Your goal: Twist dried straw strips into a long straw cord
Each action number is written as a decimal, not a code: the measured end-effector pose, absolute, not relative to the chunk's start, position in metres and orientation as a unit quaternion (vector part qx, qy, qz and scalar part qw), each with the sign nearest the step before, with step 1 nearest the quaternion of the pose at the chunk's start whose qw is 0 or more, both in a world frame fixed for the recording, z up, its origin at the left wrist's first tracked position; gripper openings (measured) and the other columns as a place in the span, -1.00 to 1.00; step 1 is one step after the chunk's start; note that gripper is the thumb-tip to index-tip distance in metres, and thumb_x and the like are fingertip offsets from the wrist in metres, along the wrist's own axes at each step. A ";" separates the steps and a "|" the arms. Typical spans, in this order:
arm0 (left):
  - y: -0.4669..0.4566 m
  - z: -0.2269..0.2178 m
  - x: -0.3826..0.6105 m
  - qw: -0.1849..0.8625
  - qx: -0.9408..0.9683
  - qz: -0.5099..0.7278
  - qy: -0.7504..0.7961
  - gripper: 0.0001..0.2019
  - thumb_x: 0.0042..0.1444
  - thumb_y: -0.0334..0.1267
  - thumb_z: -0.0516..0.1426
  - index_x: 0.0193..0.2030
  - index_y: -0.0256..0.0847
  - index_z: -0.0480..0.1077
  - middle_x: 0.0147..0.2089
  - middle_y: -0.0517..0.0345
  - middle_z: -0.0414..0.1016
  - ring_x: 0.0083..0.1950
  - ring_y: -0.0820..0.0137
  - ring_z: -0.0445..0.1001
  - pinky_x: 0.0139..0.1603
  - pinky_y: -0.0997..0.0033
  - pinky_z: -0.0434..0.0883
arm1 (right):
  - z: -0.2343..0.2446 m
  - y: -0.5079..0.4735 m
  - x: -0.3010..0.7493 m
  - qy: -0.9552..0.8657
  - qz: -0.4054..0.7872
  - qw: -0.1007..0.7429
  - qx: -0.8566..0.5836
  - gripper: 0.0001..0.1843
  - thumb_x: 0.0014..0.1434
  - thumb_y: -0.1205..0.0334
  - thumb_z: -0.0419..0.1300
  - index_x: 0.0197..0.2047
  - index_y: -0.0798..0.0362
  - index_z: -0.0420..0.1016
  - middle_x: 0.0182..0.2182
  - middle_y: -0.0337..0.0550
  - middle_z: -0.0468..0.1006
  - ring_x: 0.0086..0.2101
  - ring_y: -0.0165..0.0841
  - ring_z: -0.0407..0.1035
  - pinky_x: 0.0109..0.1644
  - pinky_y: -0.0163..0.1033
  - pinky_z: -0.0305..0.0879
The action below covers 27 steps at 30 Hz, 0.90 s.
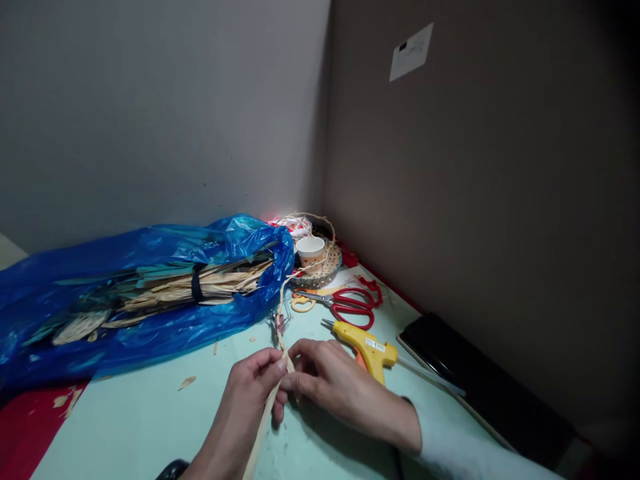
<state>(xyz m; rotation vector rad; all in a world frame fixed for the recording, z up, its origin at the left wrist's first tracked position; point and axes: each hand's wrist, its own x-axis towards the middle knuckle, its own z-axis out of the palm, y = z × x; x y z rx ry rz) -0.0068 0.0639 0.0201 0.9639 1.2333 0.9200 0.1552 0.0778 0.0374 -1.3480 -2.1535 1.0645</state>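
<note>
A pale plant-fibre cord (281, 300) runs from the back of the table towards me, twisted along its far part. Its near end is a flat, loose strip that drops past the lower edge of the view. My left hand (255, 380) pinches the cord between thumb and forefinger. Just to the right, my right hand (325, 380) has its fingers closed on the same cord, close to the left thumb. Beyond the hands, a small clip (280, 323) stands by the cord, partly hidden by it.
On the left lies a blue plastic bag (150, 247) with a tied bundle of dry husk strips (220, 283). At the back a paper cup (311, 253) stands on a round woven piece (327, 270). Red-handled scissors (353, 307), a yellow glue gun (367, 347) and a black case (480, 380) lie right.
</note>
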 end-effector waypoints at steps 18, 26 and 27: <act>0.062 0.012 -0.008 0.636 0.417 0.374 0.531 -0.74 -0.01 -0.10 0.22 -0.43 -0.29 0.40 -0.62 0.19 0.47 -0.72 0.51 0.36 -0.70 0.58 0.26 | 0.039 0.069 0.153 -0.775 0.344 0.195 -0.492 -0.72 0.31 0.17 -0.09 -0.26 -0.02 0.43 -0.36 -0.18 0.55 -0.29 -0.34 0.39 -0.28 -0.28 0.08; 0.065 0.016 -0.009 0.634 0.447 0.342 0.531 -0.83 -0.02 -0.20 0.21 -0.43 -0.28 0.45 -0.56 0.15 0.53 -0.55 0.38 0.49 -0.49 0.43 0.44 | 0.025 0.078 0.148 -0.727 0.421 0.253 -0.481 -0.74 0.28 0.18 -0.02 -0.31 0.02 0.45 -0.45 -0.23 0.50 -0.38 -0.39 0.35 -0.32 -0.34 0.12; 0.065 0.016 -0.008 0.629 0.453 0.343 0.531 -0.85 -0.02 -0.22 0.20 -0.44 -0.28 0.45 -0.57 0.17 0.52 -0.55 0.39 0.48 -0.49 0.43 0.44 | 0.023 0.079 0.147 -0.717 0.428 0.257 -0.487 -0.76 0.27 0.18 0.00 -0.32 0.03 0.45 -0.45 -0.23 0.50 -0.40 -0.40 0.35 -0.33 -0.34 0.13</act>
